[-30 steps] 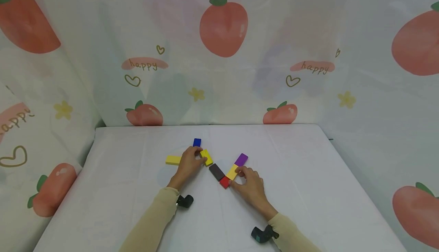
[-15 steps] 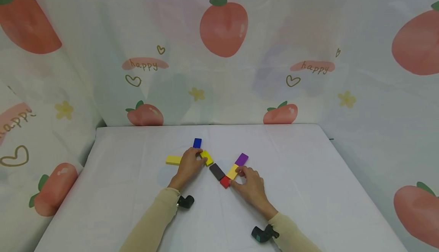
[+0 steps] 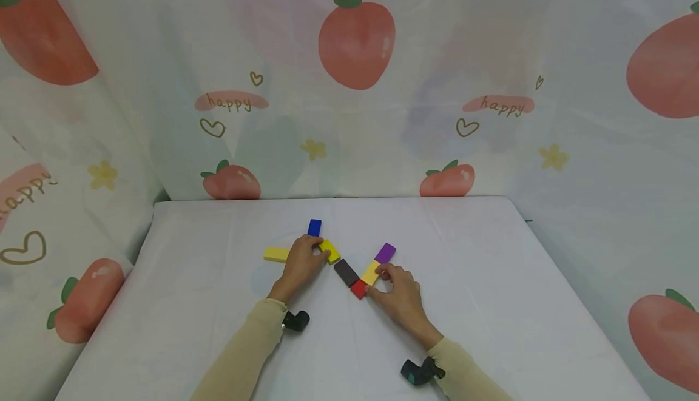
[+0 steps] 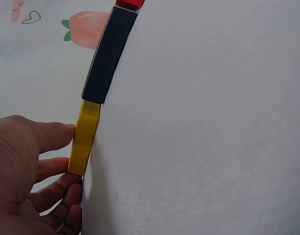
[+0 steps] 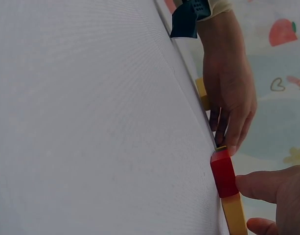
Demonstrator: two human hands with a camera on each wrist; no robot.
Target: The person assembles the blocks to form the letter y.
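Observation:
Coloured wooden blocks form a bent row on the white table. My left hand [image 3: 304, 262] touches the yellow block [image 3: 329, 249] at the row's left; in the left wrist view, thumb and index finger both lie along one side of that yellow block [image 4: 83, 142]. A dark block [image 3: 346, 272] follows it, then a red block [image 3: 358, 290] at the bend. From there a lighter yellow block [image 3: 370, 273] and a purple block [image 3: 385, 252] slant away. The thumb of my right hand [image 3: 402, 298] touches the red block [image 5: 223, 172], and its index finger is at the lighter yellow one.
A blue block [image 3: 314, 227] lies just behind my left hand. Left of that hand is another yellow block [image 3: 275, 255], partly covered by it. The white tabletop [image 3: 469, 255] reaches back to a fruit-printed cloth wall [image 3: 360, 134].
Both hands stay almost where they were, fingers against the same blocks. The blocks show no clear shift; the head view drifts very slightly.

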